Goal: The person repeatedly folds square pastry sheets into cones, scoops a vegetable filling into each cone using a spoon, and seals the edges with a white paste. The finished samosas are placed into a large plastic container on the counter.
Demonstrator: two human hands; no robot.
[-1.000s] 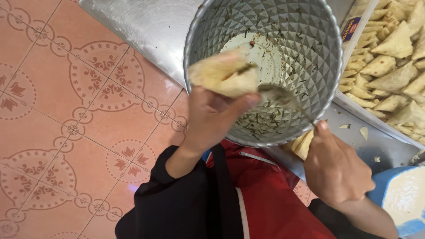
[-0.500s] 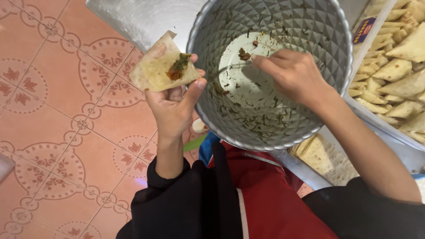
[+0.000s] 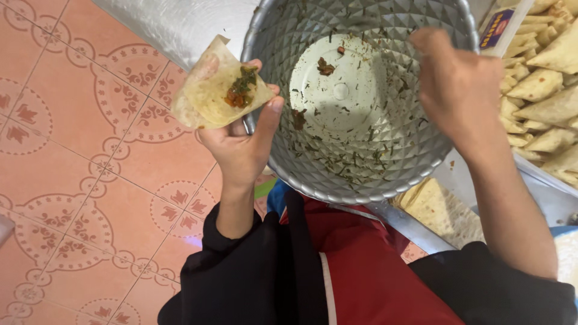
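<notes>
My left hand (image 3: pixel 241 147) holds a pale dough cone (image 3: pixel 208 90) just left of a large faceted metal bowl (image 3: pixel 361 174). A small dab of red and green filling (image 3: pixel 239 90) sits in the cone's mouth. My right hand (image 3: pixel 454 84) is over the bowl's right side with its fingers curled toward the inside; what they hold is hidden. The bowl is nearly scraped out, with only herb flecks and a few bits of filling (image 3: pixel 325 65) on its bottom and walls.
A tray of folded triangular pastries (image 3: pixel 545 90) lies at the right. Flat dough sheets (image 3: pixel 436 207) lie on the metal counter (image 3: pixel 180 27) below the bowl. Patterned orange floor tiles (image 3: pixel 78 180) fill the left. My red and black clothing (image 3: pixel 355 271) is below.
My right hand has moved from the bowl's middle to its right side. The left hand has tilted the cone, so the filling in it shows more plainly.
</notes>
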